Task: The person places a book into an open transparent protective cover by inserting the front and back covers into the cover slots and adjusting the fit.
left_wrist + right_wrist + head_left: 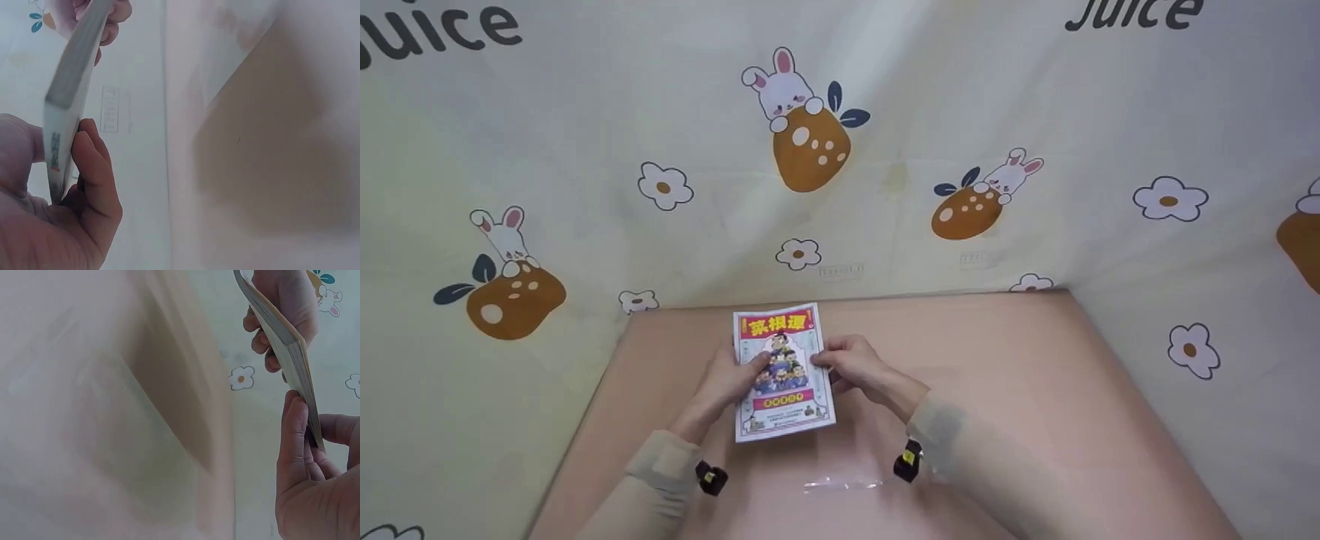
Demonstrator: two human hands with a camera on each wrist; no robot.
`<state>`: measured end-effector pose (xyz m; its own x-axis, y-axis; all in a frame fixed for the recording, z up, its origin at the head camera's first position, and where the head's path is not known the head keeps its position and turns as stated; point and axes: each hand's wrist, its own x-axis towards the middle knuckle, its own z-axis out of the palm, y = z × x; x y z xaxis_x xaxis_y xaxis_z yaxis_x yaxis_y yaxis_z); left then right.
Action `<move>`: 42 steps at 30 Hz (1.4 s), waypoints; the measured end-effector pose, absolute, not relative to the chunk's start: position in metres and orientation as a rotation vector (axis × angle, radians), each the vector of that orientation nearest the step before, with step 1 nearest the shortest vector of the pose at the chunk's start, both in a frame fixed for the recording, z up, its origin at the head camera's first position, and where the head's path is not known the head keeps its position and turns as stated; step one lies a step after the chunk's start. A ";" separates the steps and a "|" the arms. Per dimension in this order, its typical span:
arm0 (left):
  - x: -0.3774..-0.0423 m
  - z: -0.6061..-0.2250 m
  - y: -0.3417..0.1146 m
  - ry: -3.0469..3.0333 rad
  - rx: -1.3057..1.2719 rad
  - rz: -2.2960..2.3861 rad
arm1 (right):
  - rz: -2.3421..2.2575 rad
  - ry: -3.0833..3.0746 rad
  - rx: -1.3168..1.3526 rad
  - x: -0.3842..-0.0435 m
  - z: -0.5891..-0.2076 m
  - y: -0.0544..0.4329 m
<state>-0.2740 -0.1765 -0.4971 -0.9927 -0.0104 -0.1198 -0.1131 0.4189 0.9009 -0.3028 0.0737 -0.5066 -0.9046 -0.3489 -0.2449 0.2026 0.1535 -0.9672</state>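
Observation:
Both hands hold a thin paperback book (pixel 795 411) above the table, its illustrated front cover facing up toward the head camera. Yellow characters on a pink band run along its top, over a group of cartoon figures. My left hand (pixel 726 381) grips the left side, thumb on the cover and fingers behind. At the opposite edge my right hand (pixel 861 366) pinches the book between thumb and fingers. In the left wrist view the book (pixel 63 126) appears nearly edge-on, fingers under its back. Page edges of the book (pixel 281 333) show in the right wrist view.
A clear plastic piece (pixel 844 486) lies on the pinkish table (pixel 1005 375) near its front, catching light. Behind and at both sides hangs a pale cloth (pixel 885 90) printed with rabbits, orange fruit and flowers. A black wrist device (pixel 711 478) hangs below each cuff.

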 end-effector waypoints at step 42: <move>-0.293 -0.512 -0.076 2.538 0.018 1.584 | -1.686 2.237 -0.090 -0.305 -0.514 0.192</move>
<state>-0.2933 -0.0763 -0.5121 -0.9887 0.0890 -0.1205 -0.0692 0.4424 0.8942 -0.3045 0.1919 -0.5140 -0.9410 -0.2499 -0.2281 0.1504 0.2951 -0.9436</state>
